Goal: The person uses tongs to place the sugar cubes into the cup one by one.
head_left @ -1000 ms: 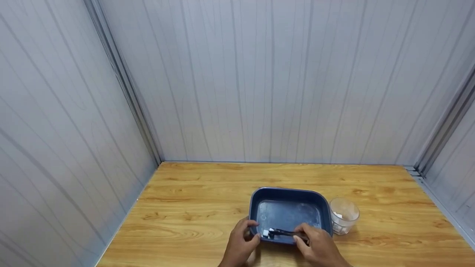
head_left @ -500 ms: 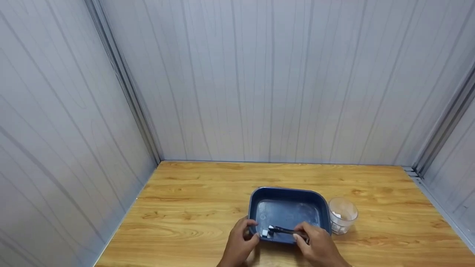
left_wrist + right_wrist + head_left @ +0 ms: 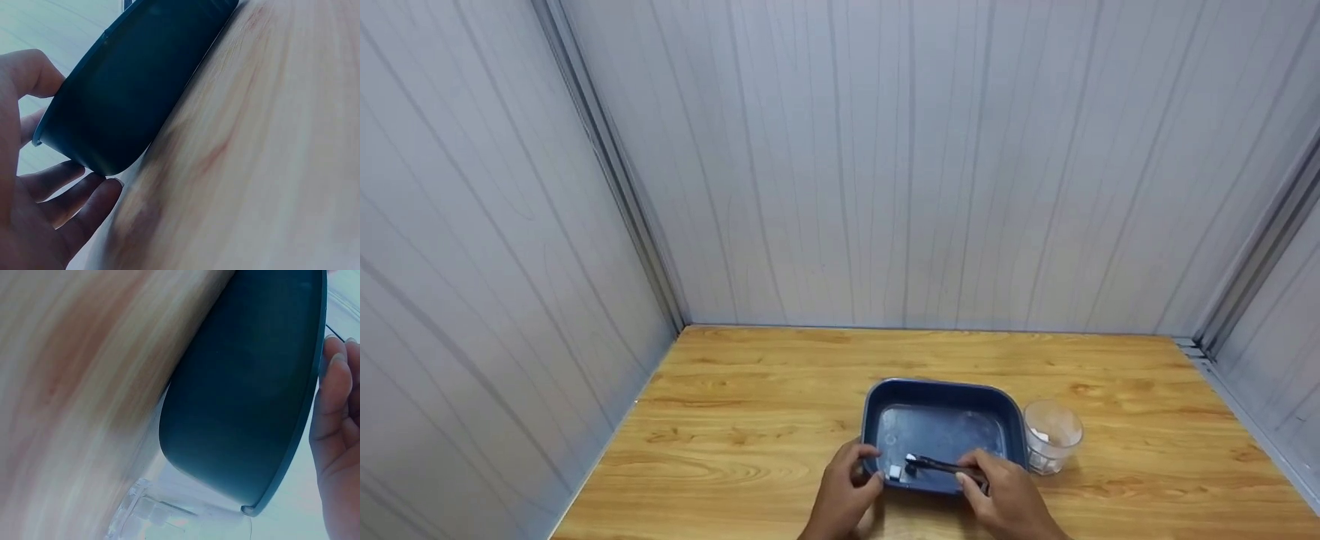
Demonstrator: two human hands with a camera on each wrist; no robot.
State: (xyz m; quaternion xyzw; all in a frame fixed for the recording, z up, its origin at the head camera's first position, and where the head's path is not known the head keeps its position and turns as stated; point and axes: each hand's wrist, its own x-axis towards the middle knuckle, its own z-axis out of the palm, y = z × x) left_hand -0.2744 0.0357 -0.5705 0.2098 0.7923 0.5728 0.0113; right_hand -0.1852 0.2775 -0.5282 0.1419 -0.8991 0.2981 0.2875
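A dark blue rectangular tub (image 3: pixel 952 427) stands on the table. My left hand (image 3: pixel 844 487) grips its front left corner, thumb and index finger at the rim. In the left wrist view the other fingers (image 3: pixel 93 211) of that hand lie against the outer wall. Over the tub, my right hand (image 3: pixel 1005 491) holds slim black tongs (image 3: pixel 941 465) pointing left. A small white cube (image 3: pixel 911 457) is at their tip. Another white cube (image 3: pixel 895 472) lies in the front left corner, near my left thumb. In the right wrist view the tub's wall hides the tongs.
A clear glass (image 3: pixel 1054 439) with several white pieces in it stands right beside the tub. The wooden table (image 3: pixel 750 405) meets pale panel walls (image 3: pixel 855 187) at the back and sides.
The tongs have moved slightly up and away from the corner cube, with a white cube at their tip. My left hand stays at the tub's corner.
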